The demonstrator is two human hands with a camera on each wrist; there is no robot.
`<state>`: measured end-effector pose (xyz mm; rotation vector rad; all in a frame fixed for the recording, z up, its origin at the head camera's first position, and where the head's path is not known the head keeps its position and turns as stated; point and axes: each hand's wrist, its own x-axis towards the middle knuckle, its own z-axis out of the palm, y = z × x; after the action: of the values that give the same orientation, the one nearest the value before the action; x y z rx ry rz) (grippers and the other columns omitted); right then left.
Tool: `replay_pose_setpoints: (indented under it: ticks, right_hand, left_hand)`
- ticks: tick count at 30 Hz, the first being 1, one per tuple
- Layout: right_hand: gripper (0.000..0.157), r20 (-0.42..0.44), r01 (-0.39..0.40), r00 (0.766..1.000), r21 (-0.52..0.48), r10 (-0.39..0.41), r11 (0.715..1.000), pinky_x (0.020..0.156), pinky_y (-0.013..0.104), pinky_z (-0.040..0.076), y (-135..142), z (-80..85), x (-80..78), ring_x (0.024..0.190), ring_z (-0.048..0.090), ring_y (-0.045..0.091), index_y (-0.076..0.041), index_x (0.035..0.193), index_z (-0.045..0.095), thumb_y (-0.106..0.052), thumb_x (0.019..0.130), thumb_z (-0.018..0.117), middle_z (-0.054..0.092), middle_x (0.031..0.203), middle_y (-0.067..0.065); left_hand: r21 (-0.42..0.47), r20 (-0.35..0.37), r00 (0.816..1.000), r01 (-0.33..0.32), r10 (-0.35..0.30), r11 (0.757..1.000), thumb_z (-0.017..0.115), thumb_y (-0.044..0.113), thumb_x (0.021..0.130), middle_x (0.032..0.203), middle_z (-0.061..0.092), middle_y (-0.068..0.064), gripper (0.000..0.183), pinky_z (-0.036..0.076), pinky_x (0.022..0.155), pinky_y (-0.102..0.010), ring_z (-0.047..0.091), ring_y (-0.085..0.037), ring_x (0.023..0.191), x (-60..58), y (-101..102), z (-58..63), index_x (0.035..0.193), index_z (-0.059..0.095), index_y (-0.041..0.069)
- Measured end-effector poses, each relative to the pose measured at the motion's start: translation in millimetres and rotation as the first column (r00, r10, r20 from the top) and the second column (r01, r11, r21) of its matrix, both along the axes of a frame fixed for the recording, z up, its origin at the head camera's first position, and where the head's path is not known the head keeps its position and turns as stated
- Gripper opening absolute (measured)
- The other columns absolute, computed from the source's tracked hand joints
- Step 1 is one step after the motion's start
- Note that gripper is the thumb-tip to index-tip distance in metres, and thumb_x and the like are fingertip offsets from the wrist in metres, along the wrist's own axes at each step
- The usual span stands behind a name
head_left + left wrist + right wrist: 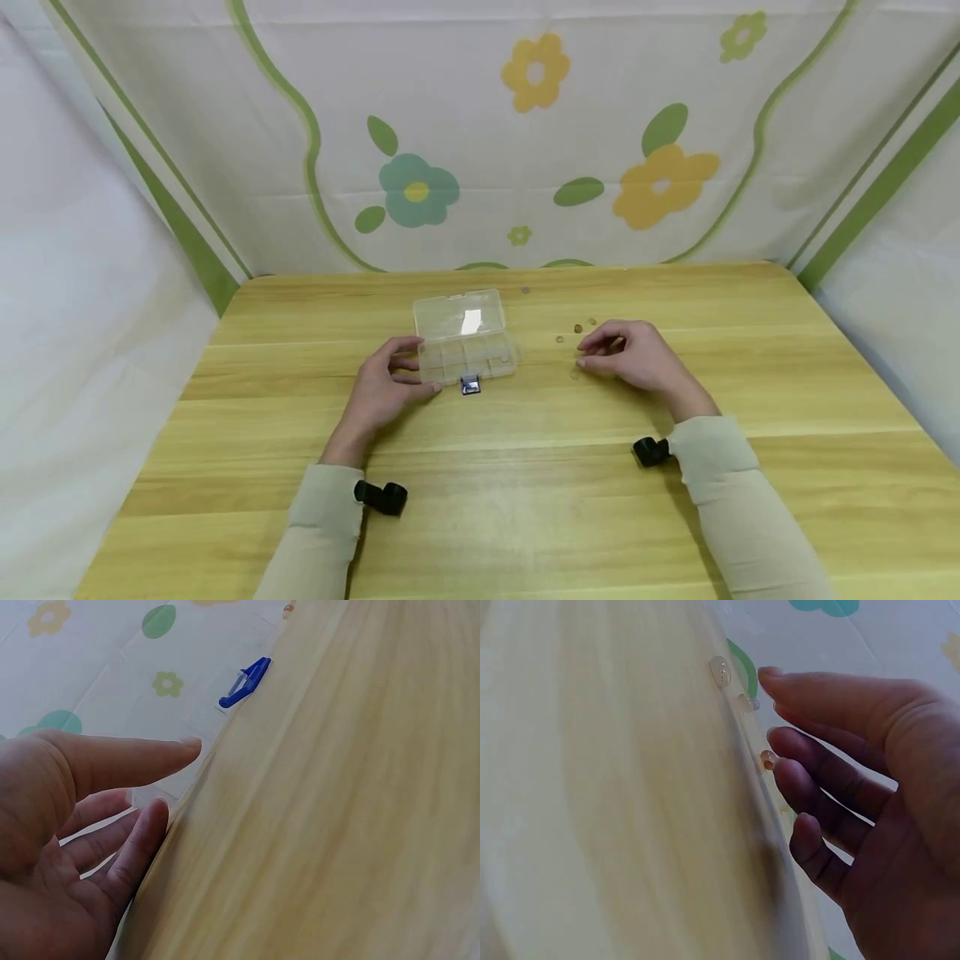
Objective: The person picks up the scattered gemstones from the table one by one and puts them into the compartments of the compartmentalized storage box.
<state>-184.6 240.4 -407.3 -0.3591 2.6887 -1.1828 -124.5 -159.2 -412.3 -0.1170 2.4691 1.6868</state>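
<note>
A clear plastic compartment box (467,360) stands on the table with its lid (459,317) folded back. A blue latch (470,384) hangs at its front edge; it also shows in the left wrist view as a blue clip (246,684). My left hand (382,387) holds the box's left end, thumb along the front and fingers at the side. My right hand (630,354) hovers among small ring-like pieces, thumb and fingertips apart. Close by lie a pale ring (559,339), a brown piece (578,328) and a clear oval piece (720,672). I see nothing between its fingers.
Farther back on the wooden table (510,483) lies a small greyish piece (526,290). Another small piece (592,321) sits behind the right hand. A flowered cloth (480,142) rises at the table's rear edge.
</note>
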Motion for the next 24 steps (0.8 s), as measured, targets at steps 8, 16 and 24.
replay_pose_setpoints:
  ticks: [8, 16, 24]
  right_hand:
    - [0.026, 0.021, -0.031, 0.999, 0.020, 0.030, 0.999, 0.079, 0.030, 0.055, 0.1, 1.1, 3.8, 0.090, 0.067, 0.021, -0.023, 0.106, 0.083, -0.034, 0.085, 0.093, 0.078, 0.099, -0.001]
    - [0.028, 0.031, -0.070, 0.997, 0.017, 0.069, 0.997, 0.078, 0.027, 0.055, -2.9, 2.1, 5.5, 0.091, 0.067, 0.020, -0.018, 0.107, 0.083, -0.032, 0.086, 0.093, 0.078, 0.101, 0.002]
    - [0.022, 0.023, -0.096, 0.995, 0.022, 0.095, 0.995, 0.079, 0.028, 0.056, -6.3, 1.4, 4.2, 0.091, 0.068, 0.020, -0.018, 0.105, 0.083, -0.027, 0.087, 0.092, 0.077, 0.101, 0.001]
  left_hand:
    - [-0.013, -0.001, 1.000, -0.005, 0.005, 1.000, 0.090, 0.008, 0.086, 0.138, 0.062, -0.020, 0.074, 0.059, 0.102, -0.045, 0.069, -0.036, 0.118, 0.8, 0.1, -0.1, 0.152, 0.057, 0.015]
    - [-0.017, -0.007, 1.000, -0.005, 0.005, 1.000, 0.090, 0.007, 0.086, 0.137, 0.063, -0.020, 0.074, 0.060, 0.101, -0.044, 0.069, -0.035, 0.117, 0.6, -0.4, -0.4, 0.152, 0.057, 0.015]
    - [-0.013, -0.002, 1.000, -0.002, 0.002, 1.000, 0.090, 0.009, 0.087, 0.140, 0.062, -0.020, 0.074, 0.059, 0.102, -0.046, 0.069, -0.036, 0.119, 0.8, -1.2, -1.1, 0.153, 0.057, 0.015]
